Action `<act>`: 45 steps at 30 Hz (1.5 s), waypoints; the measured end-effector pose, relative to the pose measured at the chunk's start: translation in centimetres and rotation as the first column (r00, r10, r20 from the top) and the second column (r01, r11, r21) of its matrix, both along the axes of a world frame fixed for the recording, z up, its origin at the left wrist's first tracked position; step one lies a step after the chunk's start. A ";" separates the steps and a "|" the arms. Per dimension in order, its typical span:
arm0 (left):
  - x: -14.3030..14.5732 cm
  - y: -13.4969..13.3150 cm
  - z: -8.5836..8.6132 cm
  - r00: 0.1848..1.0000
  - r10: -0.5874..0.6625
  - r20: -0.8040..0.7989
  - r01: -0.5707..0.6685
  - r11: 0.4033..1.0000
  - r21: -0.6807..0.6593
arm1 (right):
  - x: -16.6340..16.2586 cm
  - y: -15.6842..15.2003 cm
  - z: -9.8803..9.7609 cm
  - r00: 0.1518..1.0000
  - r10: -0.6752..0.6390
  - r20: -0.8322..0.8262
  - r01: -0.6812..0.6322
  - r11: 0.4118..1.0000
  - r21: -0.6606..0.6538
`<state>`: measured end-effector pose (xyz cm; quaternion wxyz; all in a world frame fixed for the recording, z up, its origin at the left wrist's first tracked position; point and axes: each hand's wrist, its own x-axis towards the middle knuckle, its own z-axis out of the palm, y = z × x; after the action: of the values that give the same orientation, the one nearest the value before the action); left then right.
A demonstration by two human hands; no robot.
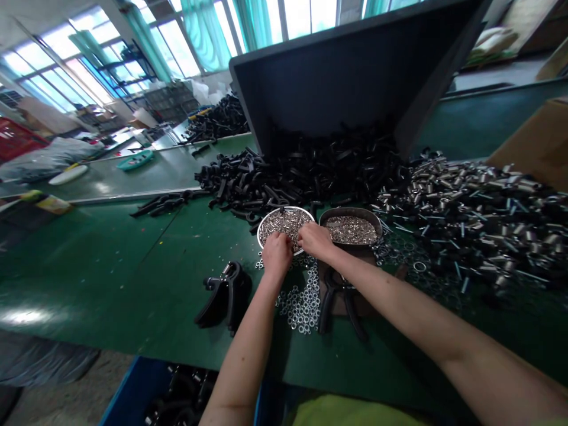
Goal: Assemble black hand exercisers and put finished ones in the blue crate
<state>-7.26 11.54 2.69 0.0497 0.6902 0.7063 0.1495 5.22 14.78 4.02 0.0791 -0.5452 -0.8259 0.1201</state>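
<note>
My left hand [277,254] is at the near rim of a round white-rimmed dish [260,235] full of small metal pins, its fingers curled together. Over the dish's right side, my right hand [314,239] is closed too, fingertips among the pins. Whatever either hand pinches is hidden. An oval tin [350,210] of tiny metal parts stands just right of the dish. Below my hands lie many silvery nuts [302,307]. A black spring hand grip [231,293] rests left of my left forearm. Under my right forearm, another V-shaped black hand grip [327,302] is partly covered.
Behind the dish, black handles [266,177] spill from a large tipped grey bin [328,83]. Springs and metal parts [479,201] are heaped on the right, beside a cardboard box [532,139]. A blue crate [126,393] with black pieces sits below the green table's [110,284] front edge.
</note>
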 end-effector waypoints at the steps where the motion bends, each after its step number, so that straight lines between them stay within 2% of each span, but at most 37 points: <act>1: 0.0 0.0 0.0 1.000 0.005 0.012 -0.005 1.000 0.005 | 0.1 0.0 -0.2 1.000 0.005 -0.023 -0.005 1.000 -0.002; 4: -0.2 -0.1 0.1 0.989 0.047 0.137 -0.057 0.996 0.070 | 0.8 -0.2 -0.1 0.995 0.002 -0.103 -0.003 1.000 -0.004; 6: -0.4 -0.2 0.2 0.940 0.075 0.331 -0.113 0.989 0.095 | 1.8 -0.6 0.4 0.987 -0.014 -0.160 0.013 1.000 -0.008; 8: -0.4 -0.7 0.2 0.812 0.084 0.577 -0.133 0.990 0.042 | 3.4 -1.3 0.9 0.976 -0.012 -0.217 0.009 1.000 -0.016; 10: -0.2 -1.7 0.1 0.608 0.086 0.789 -0.093 0.995 -0.037 | 5.4 -2.3 1.3 0.965 0.006 -0.262 -0.015 0.999 -0.034; 12: 0.2 -3.2 -0.2 0.403 0.093 0.910 -0.024 0.996 -0.091 | 7.5 -3.6 1.2 0.952 0.007 -0.306 -0.034 0.996 -0.084; 13: 0.5 -4.1 -0.3 0.327 0.102 0.940 0.015 0.993 -0.113 | 8.5 -4.2 1.0 0.946 0.000 -0.323 -0.041 0.992 -0.119; 14: 0.8 -5.0 -0.5 0.272 0.120 0.955 0.056 0.989 -0.140 | 9.4 -4.9 0.7 0.941 -0.009 -0.338 -0.046 0.987 -0.155; 16: 1.5 -6.7 -0.7 0.222 0.168 0.961 0.133 0.971 -0.200 | 10.5 -6.0 0.0 0.934 -0.028 -0.356 -0.051 0.976 -0.211; 20: 2.5 -8.8 -1.3 0.267 0.233 0.935 0.202 0.935 -0.290 | 10.9 -6.8 -0.9 0.967 -0.011 -0.255 -0.044 0.977 -0.208; 23: 2.8 -9.1 -1.8 0.334 0.215 0.918 0.217 0.930 -0.296 | 10.3 -6.5 -0.7 0.987 0.017 -0.158 -0.046 0.982 -0.185; 28: 3.1 -9.0 -1.6 0.458 0.088 0.885 0.270 0.934 -0.233 | 8.2 -6.7 0.4 0.993 0.114 -0.011 -0.114 0.985 -0.132; 32: 4.0 -8.6 -1.1 0.623 -0.083 0.778 0.300 0.943 -0.140 | 7.6 -7.4 1.1 0.983 0.161 0.092 -0.151 0.983 -0.106; 36: 5.3 -8.1 -1.5 0.765 -0.270 0.585 0.348 0.937 -0.023 | 11.6 -9.6 1.0 0.988 0.067 0.141 -0.060 0.997 -0.049; 41: 6.2 -8.0 -2.2 0.835 -0.342 0.431 0.396 0.917 -0.041 | 19.1 -14.8 -1.0 0.946 -0.176 0.273 0.165 0.984 0.062; 45: 6.6 -8.2 -1.7 0.854 -0.490 0.172 0.499 0.866 -0.012 | 22.1 -17.7 -3.7 0.900 -0.278 0.335 0.235 0.958 0.165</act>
<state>-0.68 3.34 1.00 0.1632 0.8323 0.5025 0.1677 27.34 -2.95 0.33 -0.0234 -0.6562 -0.7531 -0.0416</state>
